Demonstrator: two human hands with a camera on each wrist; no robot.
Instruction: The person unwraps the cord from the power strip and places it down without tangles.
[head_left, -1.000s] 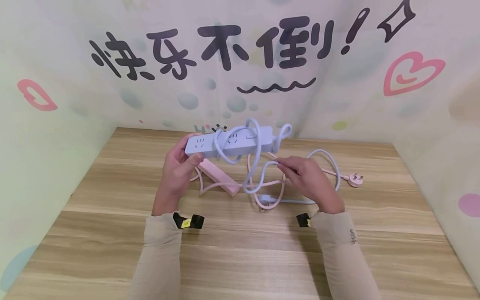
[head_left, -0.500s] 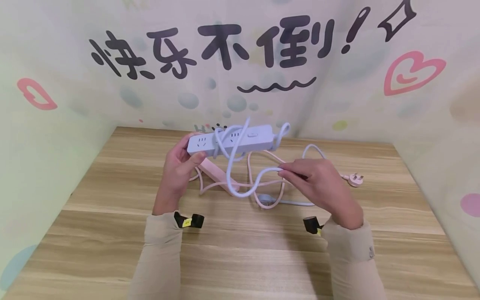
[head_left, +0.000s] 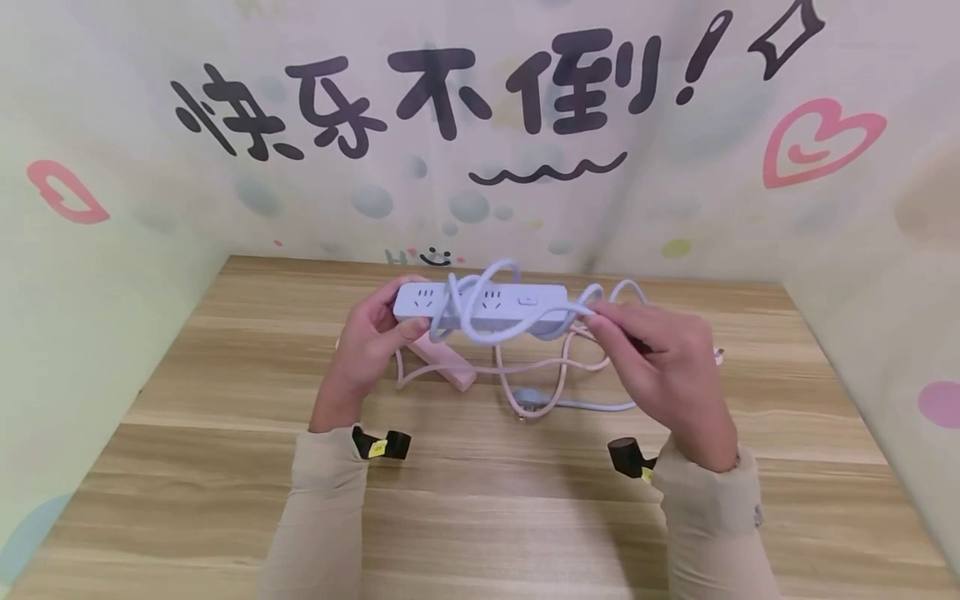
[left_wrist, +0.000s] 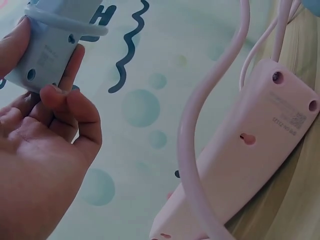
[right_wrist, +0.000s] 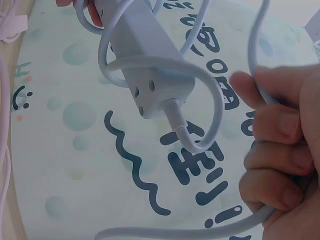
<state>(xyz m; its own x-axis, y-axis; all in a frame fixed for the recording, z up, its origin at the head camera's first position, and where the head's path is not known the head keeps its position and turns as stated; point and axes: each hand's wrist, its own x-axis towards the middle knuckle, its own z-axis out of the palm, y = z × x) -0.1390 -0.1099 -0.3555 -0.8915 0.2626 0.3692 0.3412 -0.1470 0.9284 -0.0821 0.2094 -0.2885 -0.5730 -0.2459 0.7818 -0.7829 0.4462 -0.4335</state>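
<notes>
The left hand (head_left: 367,346) holds a blue power strip (head_left: 493,310); the right hand (head_left: 667,358) holds its blue cord (head_left: 491,338)

Head view: The blue power strip is held up off the table (head_left: 450,517), near its far edge, roughly level, with sockets facing the camera and the switch toward the right. The left hand's fingers grip its left end, the thumb on the near edge. Loops of blue cord wrap around the strip's left half and cross its face. The right hand pinches the cord between thumb and fingers, just beside the strip's right end. Beneath and partly hidden lies a pink power strip (head_left: 459,377), with a pink cord (head_left: 510,368) in loose curves across the table. The blue plug (head_left: 530,400) rests on the table beside a pink loop, and its cord runs right toward the right hand. A pink plug (head_left: 718,357) shows partly behind that hand. A printed backdrop (head_left: 300,208) stands behind.

Left wrist view: The thumb and fingers hold the end of the blue power strip, its underside showing and a cord loop around it. The pink power strip's back, with a keyhole slot, faces the camera.

Right wrist view: The right hand's fingers are curled around the blue cord. A cord loop circles the strip's near end, where the cord comes out.
</notes>
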